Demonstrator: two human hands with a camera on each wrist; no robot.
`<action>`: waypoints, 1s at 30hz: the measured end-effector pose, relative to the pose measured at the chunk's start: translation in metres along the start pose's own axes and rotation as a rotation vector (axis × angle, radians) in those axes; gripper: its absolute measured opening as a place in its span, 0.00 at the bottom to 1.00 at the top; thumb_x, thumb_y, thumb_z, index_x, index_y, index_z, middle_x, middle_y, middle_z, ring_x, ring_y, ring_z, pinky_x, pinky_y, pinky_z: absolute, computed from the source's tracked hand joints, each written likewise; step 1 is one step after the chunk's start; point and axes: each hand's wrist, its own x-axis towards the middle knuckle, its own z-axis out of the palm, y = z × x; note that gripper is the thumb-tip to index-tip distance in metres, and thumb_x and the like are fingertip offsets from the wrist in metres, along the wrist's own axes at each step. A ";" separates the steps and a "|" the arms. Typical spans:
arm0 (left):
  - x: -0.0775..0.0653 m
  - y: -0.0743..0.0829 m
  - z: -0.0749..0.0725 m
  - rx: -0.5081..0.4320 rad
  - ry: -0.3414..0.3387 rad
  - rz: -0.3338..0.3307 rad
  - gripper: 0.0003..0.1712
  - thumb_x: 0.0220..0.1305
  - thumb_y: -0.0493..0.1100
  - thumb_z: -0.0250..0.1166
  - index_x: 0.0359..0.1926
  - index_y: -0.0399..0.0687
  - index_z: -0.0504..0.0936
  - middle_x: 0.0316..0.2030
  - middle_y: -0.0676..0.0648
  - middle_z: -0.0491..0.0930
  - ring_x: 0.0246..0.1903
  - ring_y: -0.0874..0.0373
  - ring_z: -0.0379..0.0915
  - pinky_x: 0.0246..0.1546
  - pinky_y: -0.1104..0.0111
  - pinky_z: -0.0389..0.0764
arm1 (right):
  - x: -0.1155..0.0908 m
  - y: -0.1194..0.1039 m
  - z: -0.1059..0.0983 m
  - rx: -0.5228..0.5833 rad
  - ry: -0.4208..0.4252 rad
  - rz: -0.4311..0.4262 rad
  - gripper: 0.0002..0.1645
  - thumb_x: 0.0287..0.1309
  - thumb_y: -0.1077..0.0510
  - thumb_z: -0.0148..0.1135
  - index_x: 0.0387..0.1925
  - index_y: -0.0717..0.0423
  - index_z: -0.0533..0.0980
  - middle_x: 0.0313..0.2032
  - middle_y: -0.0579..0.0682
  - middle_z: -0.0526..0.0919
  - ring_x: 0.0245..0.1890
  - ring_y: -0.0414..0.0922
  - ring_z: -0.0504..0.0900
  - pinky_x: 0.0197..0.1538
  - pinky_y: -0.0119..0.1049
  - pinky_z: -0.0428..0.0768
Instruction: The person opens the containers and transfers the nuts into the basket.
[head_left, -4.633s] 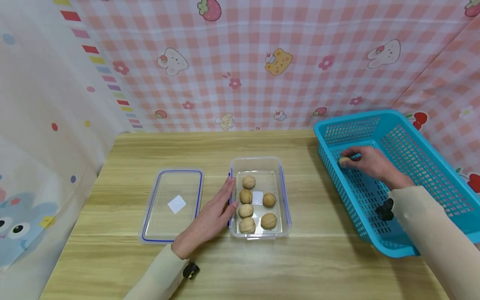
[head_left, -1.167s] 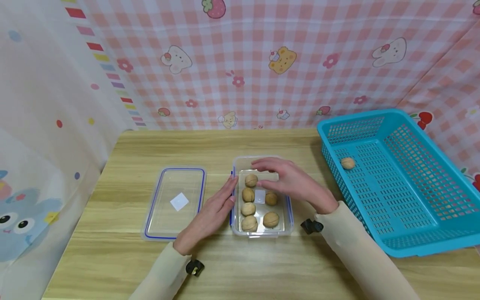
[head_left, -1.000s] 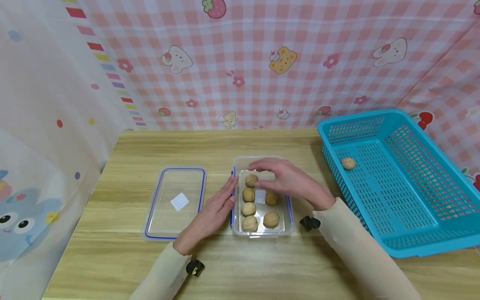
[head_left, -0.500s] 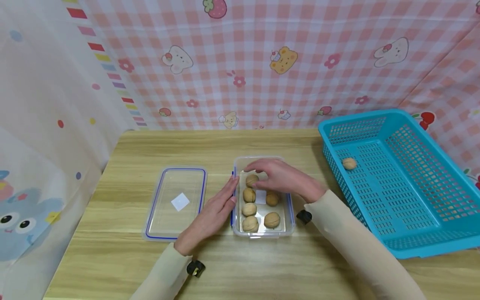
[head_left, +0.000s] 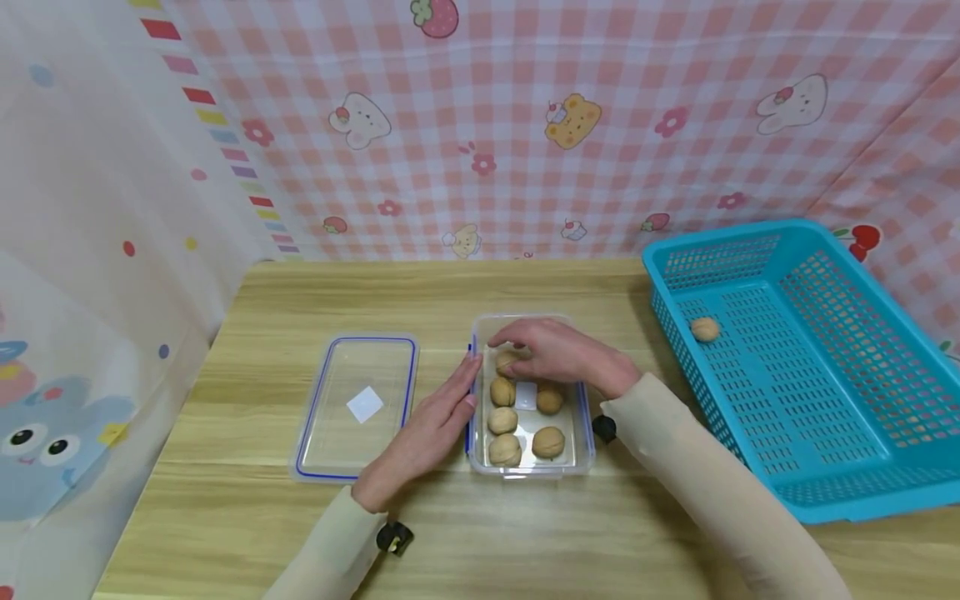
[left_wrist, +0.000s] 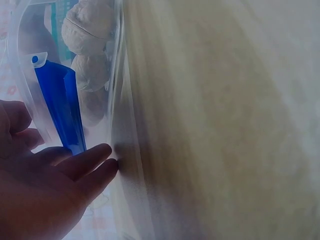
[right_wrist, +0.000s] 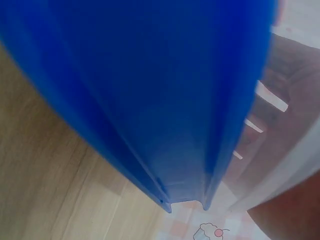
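Note:
A clear plastic box (head_left: pixel 534 468) with blue latches stands mid-table and holds several walnuts (head_left: pixel 548 442). Against its left wall rests my left hand (head_left: pixel 431 433), fingers straight; in the left wrist view its fingertips reach along that side below a hanging blue latch (left_wrist: pixel 60 105). My right hand (head_left: pixel 566 354) reaches into the box from the right, its thumb and curved fingers round the far-left walnut (head_left: pixel 506 360), partly covering it. One more walnut (head_left: pixel 705 329) lies in the turquoise basket (head_left: pixel 795 400). A blue latch (right_wrist: pixel 140 100) fills much of the right wrist view, with blurred fingers behind the clear wall.
The box's clear lid (head_left: pixel 356 450), with a blue seal and a white label, lies flat at the left. At the back, a pink checked cloth (head_left: pixel 525 167) hangs behind the wooden table (head_left: pixel 480 533). The basket's raised rim stands right of my right forearm.
My right hand let go of a walnut in the basket, crossed left to the box, and lowered round the far-left walnut. My left hand has stayed against the box.

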 end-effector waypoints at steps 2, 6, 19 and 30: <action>0.000 0.000 0.000 -0.002 0.003 0.000 0.31 0.84 0.45 0.46 0.82 0.51 0.53 0.81 0.46 0.49 0.78 0.49 0.48 0.77 0.52 0.54 | 0.001 0.000 0.001 0.001 -0.010 0.007 0.27 0.68 0.54 0.70 0.66 0.55 0.78 0.65 0.54 0.80 0.62 0.51 0.80 0.67 0.49 0.77; 0.000 0.000 0.001 -0.002 0.004 -0.004 0.31 0.84 0.45 0.46 0.82 0.51 0.52 0.81 0.47 0.48 0.78 0.50 0.48 0.77 0.53 0.54 | 0.003 0.000 0.002 -0.015 -0.023 0.009 0.26 0.68 0.55 0.69 0.65 0.55 0.78 0.63 0.54 0.81 0.58 0.50 0.82 0.64 0.48 0.79; -0.001 0.002 0.000 -0.004 0.008 -0.003 0.31 0.84 0.45 0.46 0.82 0.50 0.54 0.81 0.46 0.50 0.78 0.50 0.49 0.78 0.54 0.55 | 0.005 0.000 0.003 -0.053 -0.032 0.000 0.22 0.67 0.56 0.70 0.61 0.56 0.81 0.59 0.54 0.83 0.54 0.48 0.83 0.61 0.47 0.81; 0.001 0.001 0.001 0.004 0.009 -0.008 0.31 0.84 0.45 0.46 0.82 0.50 0.54 0.81 0.48 0.50 0.78 0.52 0.49 0.78 0.55 0.55 | 0.005 0.002 0.005 -0.091 -0.014 -0.045 0.15 0.67 0.58 0.69 0.54 0.54 0.84 0.50 0.50 0.86 0.46 0.44 0.82 0.55 0.45 0.82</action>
